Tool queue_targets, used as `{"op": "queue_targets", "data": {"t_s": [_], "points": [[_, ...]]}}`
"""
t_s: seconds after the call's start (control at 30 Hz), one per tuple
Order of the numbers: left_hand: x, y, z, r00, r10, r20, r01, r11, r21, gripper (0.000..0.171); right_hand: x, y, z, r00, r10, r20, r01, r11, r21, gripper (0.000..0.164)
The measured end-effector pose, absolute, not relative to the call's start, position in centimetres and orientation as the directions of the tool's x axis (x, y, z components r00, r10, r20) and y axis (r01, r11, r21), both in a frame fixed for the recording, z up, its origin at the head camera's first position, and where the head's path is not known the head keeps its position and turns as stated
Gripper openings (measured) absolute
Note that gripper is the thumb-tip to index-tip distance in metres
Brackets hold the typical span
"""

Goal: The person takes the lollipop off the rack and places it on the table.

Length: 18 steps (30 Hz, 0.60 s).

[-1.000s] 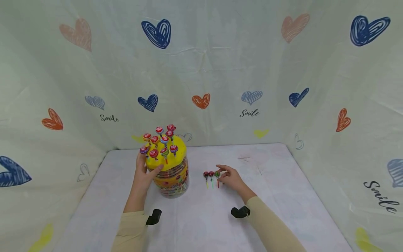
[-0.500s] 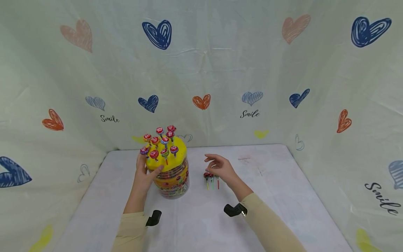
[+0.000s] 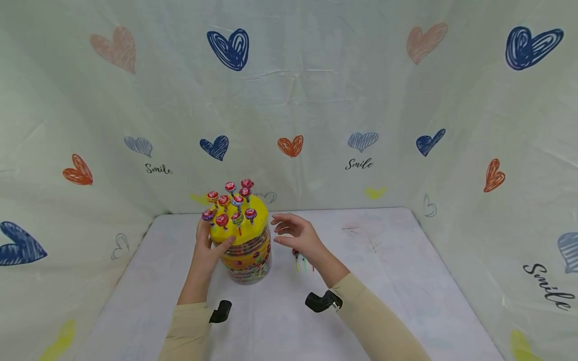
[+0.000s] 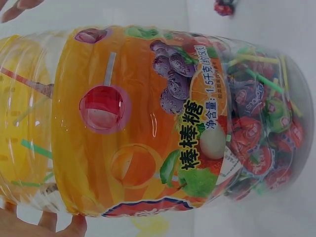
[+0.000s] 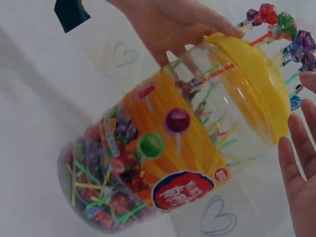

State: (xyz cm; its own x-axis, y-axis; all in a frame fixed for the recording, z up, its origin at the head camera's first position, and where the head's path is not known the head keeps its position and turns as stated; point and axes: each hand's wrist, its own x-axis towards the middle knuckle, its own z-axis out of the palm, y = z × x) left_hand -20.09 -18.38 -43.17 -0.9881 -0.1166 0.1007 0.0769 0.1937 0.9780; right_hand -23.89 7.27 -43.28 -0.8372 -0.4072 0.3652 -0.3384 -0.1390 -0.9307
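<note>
A clear plastic jar (image 3: 246, 260) with an orange printed wrap stands left of the table's middle, wrapped lollipops visible inside its base in the left wrist view. Several lollipops (image 3: 237, 200) stick up from its yellow lid (image 3: 258, 225). My left hand (image 3: 205, 258) holds the jar's top from the left, thumb at the front of the lid. Beside the jar's right edge, my right hand (image 3: 300, 235) has loosely bent, spread fingers with nothing between them. In the right wrist view its fingers (image 5: 301, 163) are close to the lid's rim.
Loose lollipops lie on the table just right of the jar, partly hidden by my right hand; one stick (image 3: 297, 263) shows. Behind the white table (image 3: 384, 260) hangs a curtain (image 3: 316, 100) printed with hearts.
My right hand has left the loose lollipops and moved left and a little up to the jar's side, its fingers spreading. The left hand keeps its hold on the jar.
</note>
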Motion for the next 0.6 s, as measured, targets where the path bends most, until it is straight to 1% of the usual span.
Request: {"op": "queue_targets", "data": {"t_s": [0.1, 0.37, 0.6], "points": [[-20.2, -18.4, -43.3, -0.988, -0.115, 0.103, 0.08, 0.19, 0.979, 0.084, -23.8, 6.7, -42.7, -0.82, -0.416, 0.393, -0.358, -0.162, -0.92, 0.048], [-20.1, -18.5, -43.4, -0.987, -0.128, 0.1, 0.073, 0.205, 0.976, 0.083, -23.8, 5.2, -41.4, -0.762, -0.446, 0.469, -0.371, -0.292, -0.882, 0.049], [-20.2, -18.4, -43.5, -0.984, -0.114, 0.134, 0.108, 0.207, 0.972, 0.083, -23.7, 4.4, -40.8, -0.746, -0.48, 0.462, -0.362, -0.291, -0.886, 0.051]]}}
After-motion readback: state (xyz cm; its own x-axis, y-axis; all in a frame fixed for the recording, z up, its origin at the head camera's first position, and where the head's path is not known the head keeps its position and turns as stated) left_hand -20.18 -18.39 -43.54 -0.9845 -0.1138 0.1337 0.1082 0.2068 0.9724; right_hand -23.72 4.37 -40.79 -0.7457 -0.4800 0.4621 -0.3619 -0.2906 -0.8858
